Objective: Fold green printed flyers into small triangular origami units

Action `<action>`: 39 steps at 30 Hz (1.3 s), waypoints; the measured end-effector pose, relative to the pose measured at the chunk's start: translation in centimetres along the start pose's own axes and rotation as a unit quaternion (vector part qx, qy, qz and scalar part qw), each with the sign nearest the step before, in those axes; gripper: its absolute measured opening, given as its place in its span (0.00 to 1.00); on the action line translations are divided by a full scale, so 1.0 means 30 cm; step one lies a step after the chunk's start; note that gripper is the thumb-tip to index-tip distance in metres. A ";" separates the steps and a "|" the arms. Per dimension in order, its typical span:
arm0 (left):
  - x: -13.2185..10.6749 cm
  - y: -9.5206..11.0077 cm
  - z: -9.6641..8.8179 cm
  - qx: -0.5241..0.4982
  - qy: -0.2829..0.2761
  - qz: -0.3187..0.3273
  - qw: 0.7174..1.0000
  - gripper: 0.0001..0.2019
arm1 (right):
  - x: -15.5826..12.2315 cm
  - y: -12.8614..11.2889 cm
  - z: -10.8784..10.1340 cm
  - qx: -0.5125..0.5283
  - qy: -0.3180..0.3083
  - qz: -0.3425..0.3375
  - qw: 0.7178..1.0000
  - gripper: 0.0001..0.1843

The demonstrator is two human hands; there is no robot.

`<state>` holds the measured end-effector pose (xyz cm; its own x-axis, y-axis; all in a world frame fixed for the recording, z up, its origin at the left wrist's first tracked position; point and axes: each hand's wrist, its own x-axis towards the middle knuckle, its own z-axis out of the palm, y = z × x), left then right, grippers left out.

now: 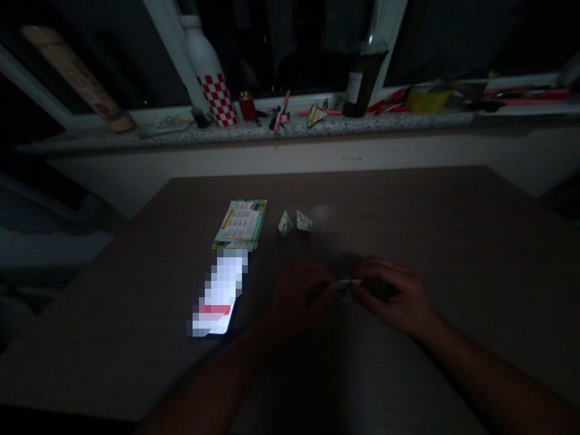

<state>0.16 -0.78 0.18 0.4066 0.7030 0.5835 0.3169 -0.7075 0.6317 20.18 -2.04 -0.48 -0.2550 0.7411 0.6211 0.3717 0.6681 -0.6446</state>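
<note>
Between my two hands is a small, narrow strip of folded paper (345,283), pale and dim in the low light. My left hand (308,293) pinches its left end with thumb and fingers, and my right hand (392,293) pinches its right end. Just beyond them on the table stand two small folded paper pieces, a left one (285,224) and a right one (304,222), both printed in green and white. Farther left lies a stack of printed paper cards (240,221) with rows of small print. The exact folds of the held paper are too dark to make out.
A lit phone (220,296) lies left of my hands on the brown table (430,217). Behind, the stone windowsill (254,131) carries a white bottle with red checks (217,90), a red jar (247,107), a dark container (356,84), a yellow object (428,99) and a tall tube (79,78).
</note>
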 end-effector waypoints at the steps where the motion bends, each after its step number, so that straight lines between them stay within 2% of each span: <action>1: -0.001 -0.002 -0.003 -0.012 0.005 -0.019 1.000 0.02 | 0.000 0.003 0.000 0.008 0.000 0.004 1.000 0.07; 5: -0.003 -0.002 -0.007 -0.032 0.013 -0.085 0.996 0.02 | 0.001 0.010 0.004 0.034 -0.006 0.016 0.999 0.05; 8: -0.003 0.002 -0.003 -0.041 -0.015 -0.128 0.991 0.02 | -0.001 0.010 0.006 0.039 -0.007 0.018 0.999 0.06; 12: -0.004 0.000 0.013 -0.046 -0.064 -0.179 0.981 0.09 | -0.003 0.006 0.004 0.044 -0.011 0.004 0.999 0.07; 15: -0.007 -0.007 0.025 -0.046 -0.072 -0.184 0.979 0.06 | -0.001 0.002 0.005 0.041 -0.011 -0.010 0.999 0.07; 19: -0.007 -0.011 0.029 -0.041 -0.053 -0.159 0.985 0.04 | 0.001 -0.003 0.004 0.032 0.001 -0.015 0.999 0.08; 24: -0.007 -0.008 0.026 -0.031 -0.059 -0.128 0.989 0.03 | 0.004 -0.009 -0.003 0.017 0.000 -0.046 0.999 0.08; 29: -0.012 -0.008 0.020 0.020 -0.035 -0.015 0.999 0.07 | 0.005 -0.010 -0.004 -0.029 -0.027 -0.111 0.993 0.09; 32: -0.008 -0.005 0.017 0.050 -0.034 0.050 0.997 0.06 | 0.003 -0.007 -0.005 -0.074 -0.046 -0.139 0.986 0.09; 39: 0.022 -0.003 0.010 0.117 -0.045 0.100 0.987 0.02 | -0.003 -0.007 -0.017 -0.139 -0.099 -0.160 0.972 0.10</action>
<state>0.65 -0.28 0.36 0.5518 0.5455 0.6308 0.4079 -0.8363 0.3664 20.58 -2.28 -0.18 -0.5532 0.5154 0.6545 0.4658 0.8427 -0.2699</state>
